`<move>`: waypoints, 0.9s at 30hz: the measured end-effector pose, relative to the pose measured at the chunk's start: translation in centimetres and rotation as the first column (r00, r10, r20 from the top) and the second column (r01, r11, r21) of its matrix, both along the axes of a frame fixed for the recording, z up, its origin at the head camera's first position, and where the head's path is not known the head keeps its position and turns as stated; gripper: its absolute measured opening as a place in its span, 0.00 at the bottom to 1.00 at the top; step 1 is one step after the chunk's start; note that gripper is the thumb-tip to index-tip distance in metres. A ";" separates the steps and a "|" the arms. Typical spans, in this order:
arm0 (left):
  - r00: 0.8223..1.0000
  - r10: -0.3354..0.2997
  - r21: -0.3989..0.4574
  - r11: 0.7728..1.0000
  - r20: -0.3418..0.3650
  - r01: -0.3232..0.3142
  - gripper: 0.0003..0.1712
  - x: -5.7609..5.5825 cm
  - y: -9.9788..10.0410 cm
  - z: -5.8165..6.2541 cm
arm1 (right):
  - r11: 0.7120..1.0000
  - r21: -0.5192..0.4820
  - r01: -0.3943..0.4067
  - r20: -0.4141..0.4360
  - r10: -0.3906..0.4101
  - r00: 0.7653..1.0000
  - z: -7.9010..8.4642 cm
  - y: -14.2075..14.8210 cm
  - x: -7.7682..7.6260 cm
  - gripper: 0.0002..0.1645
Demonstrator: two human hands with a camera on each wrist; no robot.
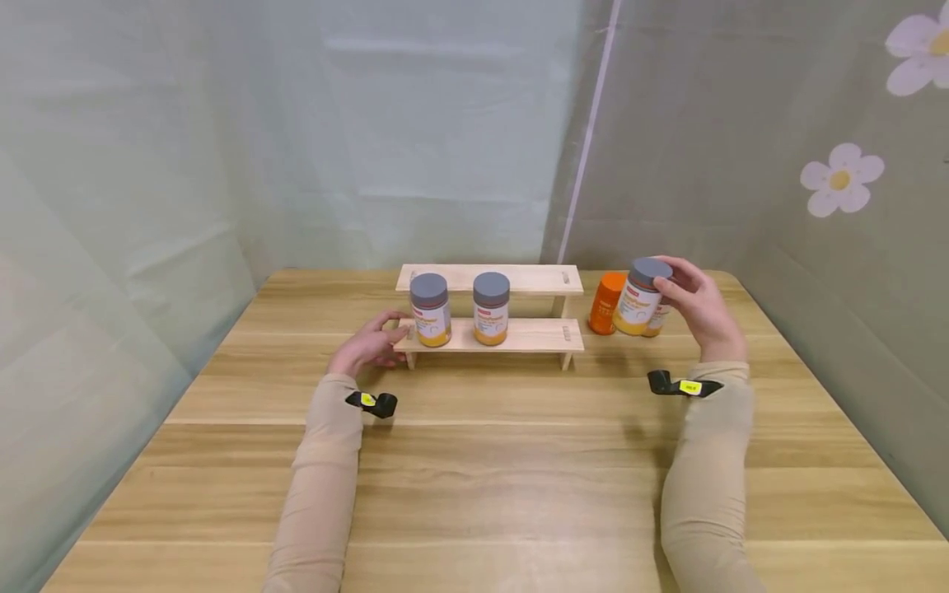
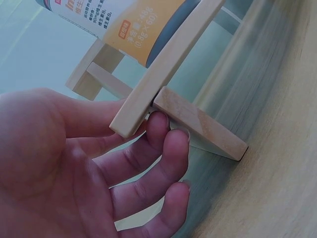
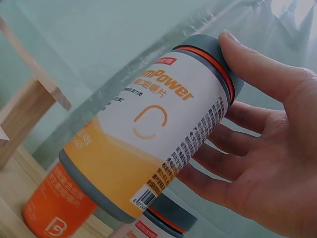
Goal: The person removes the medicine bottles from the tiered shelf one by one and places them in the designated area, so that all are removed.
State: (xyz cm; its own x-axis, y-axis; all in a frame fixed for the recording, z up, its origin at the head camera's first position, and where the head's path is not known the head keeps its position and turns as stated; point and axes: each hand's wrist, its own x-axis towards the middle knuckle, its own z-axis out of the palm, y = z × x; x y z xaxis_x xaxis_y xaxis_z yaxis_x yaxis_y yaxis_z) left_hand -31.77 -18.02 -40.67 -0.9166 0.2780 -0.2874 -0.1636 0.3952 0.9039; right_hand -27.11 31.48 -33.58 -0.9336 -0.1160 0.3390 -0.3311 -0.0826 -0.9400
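Note:
A two-step wooden rack [image 1: 530, 336] stands at the far middle of the table. On its lower board are two upright grey-capped supplement bottles [image 1: 431, 317] with white and yellow labels. My left hand [image 1: 371, 342] grips the left end of that board; the left wrist view shows its fingers [image 2: 176, 151] curled beneath the wood. To the rack's right, my right hand [image 1: 700, 309] holds a third such bottle [image 3: 153, 119] near its grey cap, thumb on the cap. This bottle is tilted and raised off the table.
An orange bottle [image 1: 606, 306] stands just right of the rack. Beside it another grey-capped bottle [image 1: 656, 323] is mostly hidden behind the held one. The rack's upper board [image 1: 489, 278] lies behind the lower. A curtain [image 1: 445, 148] hangs behind the table.

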 end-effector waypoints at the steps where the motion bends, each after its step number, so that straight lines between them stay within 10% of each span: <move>1: 1.000 0.001 -0.001 1.000 0.002 -0.001 0.31 0.0 0.0 0.0 | 1.000 -0.011 0.002 0.001 -0.002 1.000 0.0 0.1 0.0 0.14; 16: 1.000 -0.019 0.005 1.000 0.006 0.019 0.31 0.0 -0.1 0.3 | 0.985 -0.151 0.083 -0.034 -0.089 0.995 -0.9 2.6 0.8 0.16; 27: 1.000 -0.016 0.026 1.000 0.020 0.015 0.32 -0.1 -0.2 0.2 | 0.920 -0.332 0.211 -0.001 -0.224 0.975 -1.1 4.0 1.7 0.16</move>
